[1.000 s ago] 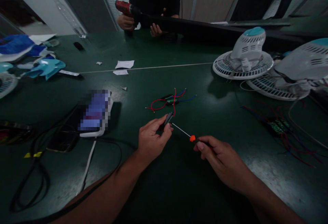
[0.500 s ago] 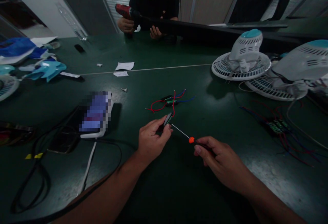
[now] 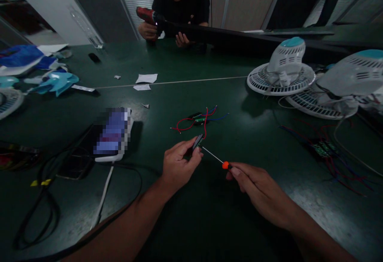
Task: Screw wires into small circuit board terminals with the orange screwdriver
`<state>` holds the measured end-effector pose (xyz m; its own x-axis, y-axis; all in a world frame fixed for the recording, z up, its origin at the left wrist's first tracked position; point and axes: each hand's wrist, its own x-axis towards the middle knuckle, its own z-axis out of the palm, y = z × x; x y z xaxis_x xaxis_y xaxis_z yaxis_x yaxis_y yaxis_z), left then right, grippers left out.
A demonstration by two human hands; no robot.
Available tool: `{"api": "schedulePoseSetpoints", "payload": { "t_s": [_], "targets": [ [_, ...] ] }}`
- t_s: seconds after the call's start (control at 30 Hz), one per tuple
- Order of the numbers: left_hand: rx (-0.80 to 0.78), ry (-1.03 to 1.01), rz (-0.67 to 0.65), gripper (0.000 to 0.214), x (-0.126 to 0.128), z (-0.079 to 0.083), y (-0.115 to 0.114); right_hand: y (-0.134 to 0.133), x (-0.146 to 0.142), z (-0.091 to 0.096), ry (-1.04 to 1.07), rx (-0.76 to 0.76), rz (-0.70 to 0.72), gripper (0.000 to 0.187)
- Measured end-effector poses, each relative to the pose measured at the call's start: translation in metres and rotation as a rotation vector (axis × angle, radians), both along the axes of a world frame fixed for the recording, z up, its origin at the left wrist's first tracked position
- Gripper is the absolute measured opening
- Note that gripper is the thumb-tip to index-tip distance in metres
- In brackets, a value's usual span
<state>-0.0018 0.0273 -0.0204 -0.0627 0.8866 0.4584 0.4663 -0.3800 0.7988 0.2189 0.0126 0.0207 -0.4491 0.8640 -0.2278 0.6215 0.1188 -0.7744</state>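
Pinched between the thumb and fingers of my left hand [image 3: 181,162] is a small circuit board [image 3: 198,141] with a dark, flat part on it and a red wire rising from it. My right hand [image 3: 254,184] is closed around the handle of a screwdriver [image 3: 213,155] with an orange collar. Its thin metal shaft points up and left, the tip at the board's lower edge; whether it touches, I cannot tell. Just beyond, small circuit boards [image 3: 200,121] with red and blue wires lie on the green table [image 3: 167,102].
More wired boards [image 3: 323,148] lie at the right, below white fan housings [image 3: 281,78]. A phone-like device [image 3: 112,134] with a lit, blurred screen and black cables [image 3: 44,202] is at the left. Across the table a person holds a red power drill [image 3: 145,15] against a long black bar [image 3: 233,36].
The board in my left hand has shifted slightly right and down. My right hand's fingers have moved on the screwdriver's handle, and its orange collar appears turned.
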Motion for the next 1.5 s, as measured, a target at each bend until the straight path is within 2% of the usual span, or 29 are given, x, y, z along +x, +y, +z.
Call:
{"api": "schedulePoseSetpoints", "payload": {
  "t_s": [0.07,0.17,0.47,0.63,0.77,1.07,1.5],
  "targets": [
    [0.011,0.003,-0.002,0.029,0.000,0.000,0.000,0.001,0.000,0.002,-0.010,0.005,0.035,0.036],
    [0.028,0.015,0.003,0.029,0.000,0.000,0.001,0.001,0.000,0.001,-0.015,-0.021,0.047,0.029],
    [0.025,0.019,-0.012,0.029,0.000,0.000,0.001,-0.002,0.000,-0.006,0.011,-0.124,-0.001,0.016],
    [0.018,-0.007,-0.013,0.029,0.001,0.000,0.000,-0.001,-0.001,-0.004,-0.002,-0.142,-0.013,0.019],
    [0.026,-0.039,-0.021,0.028,0.002,0.000,0.001,-0.001,-0.001,0.002,0.001,-0.123,-0.008,0.032],
    [0.015,-0.034,-0.026,0.029,0.001,0.000,0.002,-0.002,0.001,0.005,-0.050,-0.150,0.048,0.033],
    [-0.115,-0.010,-0.030,0.027,0.001,-0.001,0.004,0.004,0.004,-0.004,-0.111,-0.100,0.021,0.030]
  ]
}}
